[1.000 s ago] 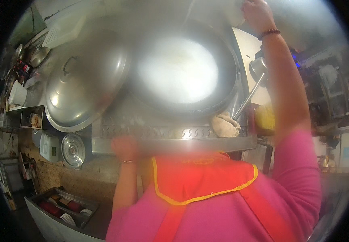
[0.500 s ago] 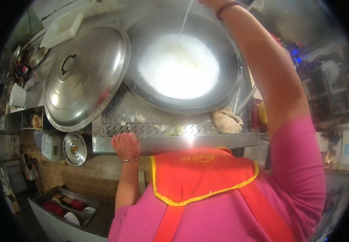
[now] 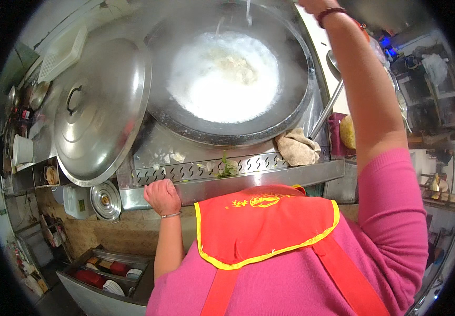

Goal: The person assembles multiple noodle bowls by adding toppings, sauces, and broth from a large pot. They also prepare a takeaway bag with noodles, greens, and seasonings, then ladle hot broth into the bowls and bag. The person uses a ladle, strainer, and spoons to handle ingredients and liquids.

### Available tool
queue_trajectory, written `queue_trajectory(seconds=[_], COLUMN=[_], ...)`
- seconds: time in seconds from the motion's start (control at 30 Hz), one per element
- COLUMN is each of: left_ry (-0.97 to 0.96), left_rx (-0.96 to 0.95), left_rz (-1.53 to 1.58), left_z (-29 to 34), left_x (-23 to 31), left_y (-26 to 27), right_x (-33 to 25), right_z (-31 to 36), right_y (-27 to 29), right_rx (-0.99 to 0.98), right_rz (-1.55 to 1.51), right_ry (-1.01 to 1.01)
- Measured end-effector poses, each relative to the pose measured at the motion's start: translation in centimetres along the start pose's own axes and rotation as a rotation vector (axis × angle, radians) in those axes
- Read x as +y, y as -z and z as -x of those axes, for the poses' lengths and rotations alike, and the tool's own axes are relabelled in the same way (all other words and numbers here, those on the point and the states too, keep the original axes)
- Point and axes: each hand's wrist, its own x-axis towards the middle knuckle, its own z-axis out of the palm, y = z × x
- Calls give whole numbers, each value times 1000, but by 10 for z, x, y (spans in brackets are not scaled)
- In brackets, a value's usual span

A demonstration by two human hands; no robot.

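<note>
A large dark wok [image 3: 227,138] is filled with bright white, steaming liquid [image 3: 219,100]. Pale, lumpy food [image 3: 240,69] shows in its middle. My right hand [image 3: 318,6] is raised beyond the wok's far right rim and cut by the upper edge, its fingers hidden. Two thin pale streaks hang over the wok's far side; whether they are a tool or food, I cannot tell. At the left end of the stove's metal front edge [image 3: 248,179], my left hand [image 3: 162,198] rests as a loose fist, with nothing visible in it.
A big domed metal lid [image 3: 103,116] leans left of the wok. By its near right rim lie a crumpled beige cloth [image 3: 297,148] and a long metal handle [image 3: 327,109]. Green leaf scraps [image 3: 228,167] sit on the slotted strip. A white basket [image 3: 65,57] stands far left.
My right hand has moved right and farther up in view. The single pale line into the liquid is gone; two short streaks show instead. More pale food shows in the liquid. My left hand stays put.
</note>
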Motion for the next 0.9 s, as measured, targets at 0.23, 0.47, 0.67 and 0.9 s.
queue_trajectory(seconds=[0.23,0.47,0.67,0.9], left_ry=[-3,-6,-60,-76], left_rx=[1,-93,-41,-6], left_rz=[-34,-34,-48,-35], left_z=[-3,-5,-8,-10], left_x=[2,0,4,4], left_y=[-1,5,6,5], right_x=[-32,174,245,277], right_z=[38,131,154,139], right_y=[64,25,41,27], right_rx=[326,1013,1201,950], right_rz=[-62,1337,1273,596], right_ry=[77,48,-435,-613])
